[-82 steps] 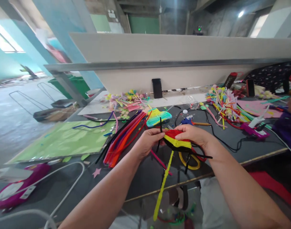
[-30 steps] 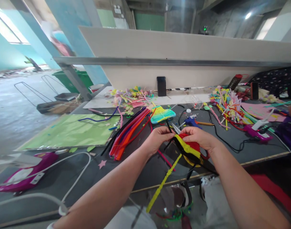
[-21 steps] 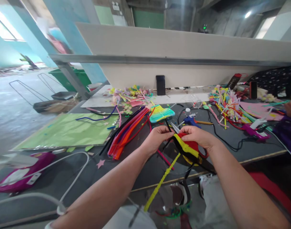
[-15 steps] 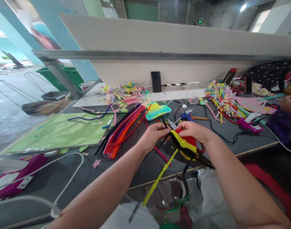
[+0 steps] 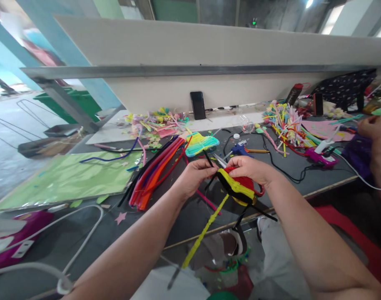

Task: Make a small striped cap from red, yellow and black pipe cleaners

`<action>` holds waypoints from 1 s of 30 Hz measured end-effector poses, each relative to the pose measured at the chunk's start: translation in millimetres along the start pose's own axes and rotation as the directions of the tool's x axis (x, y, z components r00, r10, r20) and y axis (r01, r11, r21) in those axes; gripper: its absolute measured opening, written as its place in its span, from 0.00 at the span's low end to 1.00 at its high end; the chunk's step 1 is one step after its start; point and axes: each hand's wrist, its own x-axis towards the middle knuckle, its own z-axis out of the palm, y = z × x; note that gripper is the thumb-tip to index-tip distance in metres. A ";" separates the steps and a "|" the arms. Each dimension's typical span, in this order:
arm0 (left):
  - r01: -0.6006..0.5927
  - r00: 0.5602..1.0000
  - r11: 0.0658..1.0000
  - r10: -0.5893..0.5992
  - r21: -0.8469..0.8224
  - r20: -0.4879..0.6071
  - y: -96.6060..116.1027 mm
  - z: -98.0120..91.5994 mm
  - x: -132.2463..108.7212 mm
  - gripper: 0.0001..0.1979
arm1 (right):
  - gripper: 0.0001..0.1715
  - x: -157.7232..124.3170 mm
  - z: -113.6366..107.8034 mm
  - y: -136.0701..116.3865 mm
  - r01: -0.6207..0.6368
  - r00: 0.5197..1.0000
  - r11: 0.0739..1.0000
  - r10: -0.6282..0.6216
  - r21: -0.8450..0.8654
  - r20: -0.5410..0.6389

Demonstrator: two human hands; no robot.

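Between my two hands is a craft piece made of yellow, black and red pipe cleaners (image 5: 238, 188), with black ends sticking out and a long yellow strand (image 5: 205, 233) hanging past the table edge. My left hand (image 5: 195, 177) pinches a black pipe cleaner at the piece's upper left corner. Fingers of my right hand (image 5: 249, 170) are closed on its top edge, over the red part. Scissors (image 5: 220, 161) lie just behind the piece, partly hidden by it. A yellow and turquoise pipe-cleaner shape (image 5: 202, 145) rests farther back.
Left of my hands lie a bundle of pipe cleaners (image 5: 155, 175) and a green sheet pack (image 5: 68, 177). A blue glue gun (image 5: 240, 150), a phone (image 5: 197, 105) and a purple power strip (image 5: 321, 157) with cables are behind. Another person's hand (image 5: 373, 127) is at the far right.
The whole view has shifted a little, so things sit slightly farther left. Both my hands keep their hold on the pipe-cleaner piece. The other person's hand at right shows more.
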 end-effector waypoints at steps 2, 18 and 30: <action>0.005 1.000 1.000 -0.005 0.001 0.002 -1.1 -0.2 0.4 0.11 | 0.11 1.6 2.5 1.3 -0.004 1.000 1.000 0.004 -0.017 0.011; -0.044 0.998 0.995 0.047 0.089 -0.041 -6.7 -0.2 2.4 0.12 | 0.17 15.0 10.5 -1.2 0.008 0.998 0.977 0.004 -0.214 0.057; -0.027 0.997 0.998 0.031 0.061 -0.067 -5.7 3.7 2.1 0.12 | 0.11 18.8 9.0 0.9 0.007 1.000 0.980 -0.001 -0.198 0.027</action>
